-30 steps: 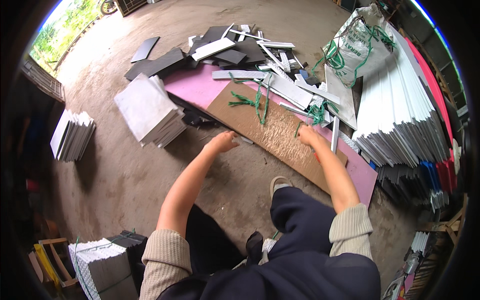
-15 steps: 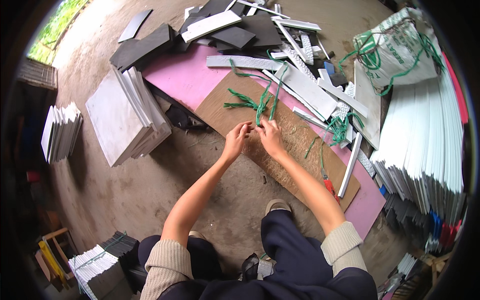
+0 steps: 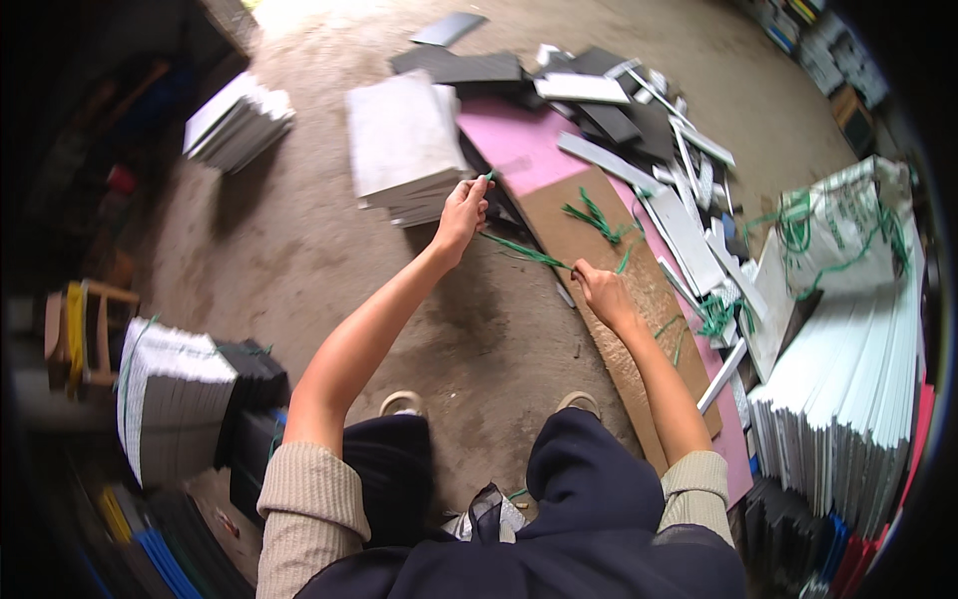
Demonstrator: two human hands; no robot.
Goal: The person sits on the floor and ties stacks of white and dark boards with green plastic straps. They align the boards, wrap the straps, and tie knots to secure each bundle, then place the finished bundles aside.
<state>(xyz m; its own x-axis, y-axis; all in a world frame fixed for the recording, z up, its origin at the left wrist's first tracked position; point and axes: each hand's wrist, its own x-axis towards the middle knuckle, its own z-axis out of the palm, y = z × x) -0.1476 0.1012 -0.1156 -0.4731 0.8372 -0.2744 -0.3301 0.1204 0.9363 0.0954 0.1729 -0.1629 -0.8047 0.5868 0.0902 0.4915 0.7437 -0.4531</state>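
A green string [image 3: 529, 252] stretches between my two hands over the bare floor. My left hand [image 3: 461, 217] is closed around one end, with a bit of green showing above the thumb, beside the white stack of panels [image 3: 404, 140]. My right hand [image 3: 605, 298] pinches the other end above the edge of the brown board [image 3: 574, 205]. Another bunch of green string [image 3: 596, 217] lies on the board. A green tangle [image 3: 720, 315] sits farther right, among white strips.
The board rests on a pink sheet [image 3: 511, 135]. Black and white offcuts [image 3: 609, 120] are heaped at its far end. To the right stand a tall white stack [image 3: 838, 399] and a white sack [image 3: 843, 235]. A tied bundle [image 3: 180, 399] stands at left.
My hands have moved apart, the left one up and leftward off the board, drawing green string taut between them. Another bunch stays on the board. My view has turned left.
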